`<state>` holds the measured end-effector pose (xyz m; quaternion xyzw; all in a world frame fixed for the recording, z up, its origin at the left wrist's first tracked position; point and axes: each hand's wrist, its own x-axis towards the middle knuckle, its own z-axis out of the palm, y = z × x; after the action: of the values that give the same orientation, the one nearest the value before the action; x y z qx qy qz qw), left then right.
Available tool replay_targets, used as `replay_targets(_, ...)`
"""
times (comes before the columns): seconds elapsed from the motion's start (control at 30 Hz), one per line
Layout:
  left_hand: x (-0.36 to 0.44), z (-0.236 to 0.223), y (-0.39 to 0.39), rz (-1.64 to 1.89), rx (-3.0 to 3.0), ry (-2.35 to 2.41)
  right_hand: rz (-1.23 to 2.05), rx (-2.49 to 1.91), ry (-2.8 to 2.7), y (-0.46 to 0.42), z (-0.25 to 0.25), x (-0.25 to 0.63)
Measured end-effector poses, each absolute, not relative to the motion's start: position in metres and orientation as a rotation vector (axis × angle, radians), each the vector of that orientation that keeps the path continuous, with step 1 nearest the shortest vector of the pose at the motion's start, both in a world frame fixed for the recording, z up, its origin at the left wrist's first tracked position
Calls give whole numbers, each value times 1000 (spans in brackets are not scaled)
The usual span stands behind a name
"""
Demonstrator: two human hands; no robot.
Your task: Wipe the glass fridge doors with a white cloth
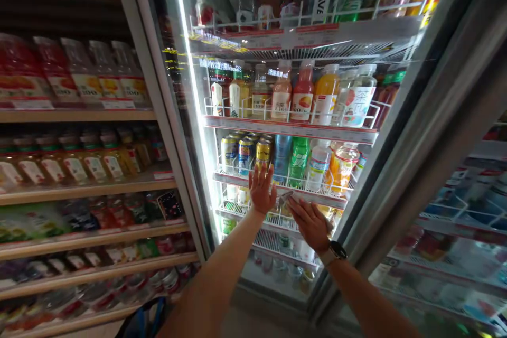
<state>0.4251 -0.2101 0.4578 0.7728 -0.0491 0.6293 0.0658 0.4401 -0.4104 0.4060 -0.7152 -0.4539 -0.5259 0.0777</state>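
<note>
Against the glass door (pixel 277 280) of a lit drinks cooler, my left hand (pixel 262 190) lies flat with its fingers spread, holding nothing. To its right, my right hand (pixel 311 222) is pressed to the same glass, fingers straight and close together. A greyish, cloth-like piece (pixel 284 198) shows at its fingertips; most of it is hidden under the palm. A dark watch (pixel 338 249) is on the right wrist. Behind the glass, near my fingers, stand gold cans (pixel 263 152), a green bottle (pixel 299 161) and an orange drink bottle (pixel 341 169).
Wooden shelves (pixel 79 193) of juice bottles run along the left. The cooler's metal door frame (pixel 400 169) slants up on the right, beside another cooler with stocked racks (pixel 467 227). A dark phone-like item (pixel 169 205) sits at a left shelf's end.
</note>
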Motion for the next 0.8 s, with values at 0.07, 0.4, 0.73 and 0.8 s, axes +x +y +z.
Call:
replay_targets(0.07,417,460,-212,1803,2361,-168,-1532,-2124,-1404,-404,437,444)
replay_targets(0.4,385,465,-116,1899,2400,-29,-1541,-1964,-1227,-335,525,444)
replay_targets(0.73,399,443,-50,1957,2542,-123,-1325,-1941,-1684,-293,408,428)
replay_targets(0.8,401,441,-51,1945,2533,-129,-1321,-1937,-1688,-289,417,426)
